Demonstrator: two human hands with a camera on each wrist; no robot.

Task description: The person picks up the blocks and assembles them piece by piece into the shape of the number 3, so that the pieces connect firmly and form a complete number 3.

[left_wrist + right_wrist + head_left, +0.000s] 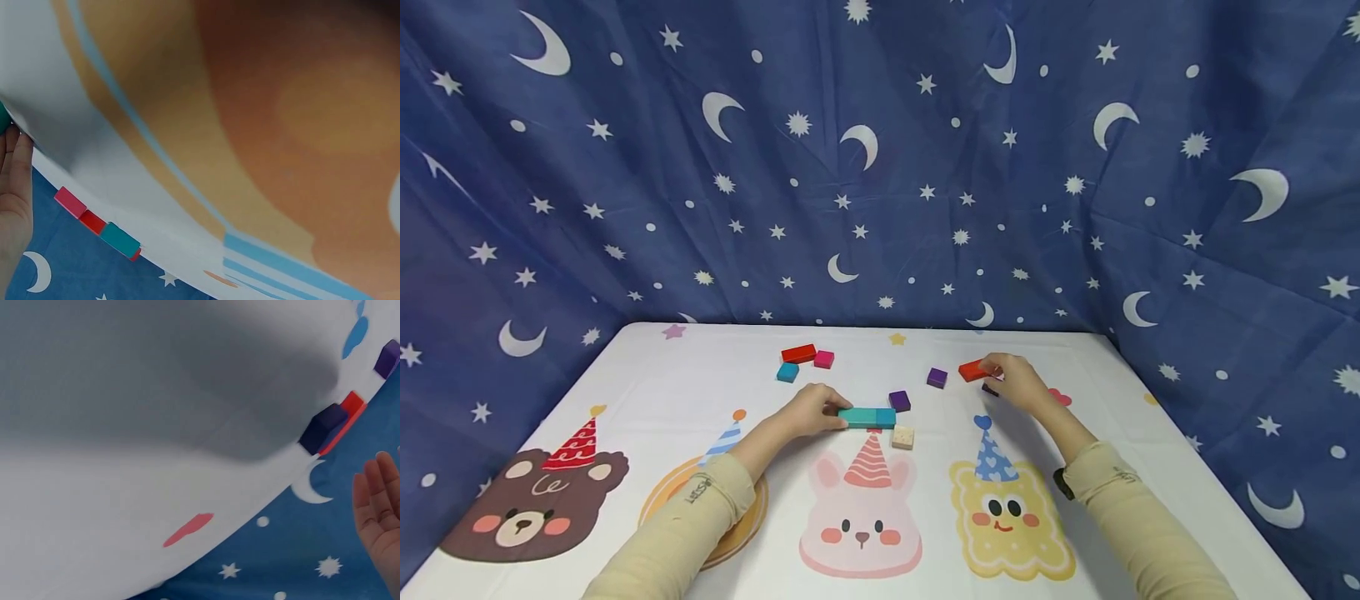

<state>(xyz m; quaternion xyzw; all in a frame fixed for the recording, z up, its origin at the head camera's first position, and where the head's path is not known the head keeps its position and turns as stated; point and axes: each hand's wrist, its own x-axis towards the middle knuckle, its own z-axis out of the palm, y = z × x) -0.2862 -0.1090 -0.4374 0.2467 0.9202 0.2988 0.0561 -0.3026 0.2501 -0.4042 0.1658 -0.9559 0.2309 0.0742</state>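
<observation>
My left hand (811, 410) pinches the left end of a long teal block (857, 418) between thumb and fingers. A short blue block (886, 418) sits flush against its right end. In the left wrist view, the fingers (20, 165) reach a green edge of the block at the frame's border. My right hand (1017, 381) is over a dark purple block (992, 387) and the right end of a red block (972, 371), partly covering both. The right wrist view has that hand's fingers (375, 481) extended, apart from the dark purple block (323, 428).
Behind the left hand lie a red block (798, 354), a pink block (823, 359) and a blue block (787, 372). Two purple blocks (937, 378) (899, 401) lie between the hands. A cream block (903, 437) stands just in front of the blue end. A starry curtain (880, 200) hangs behind the table.
</observation>
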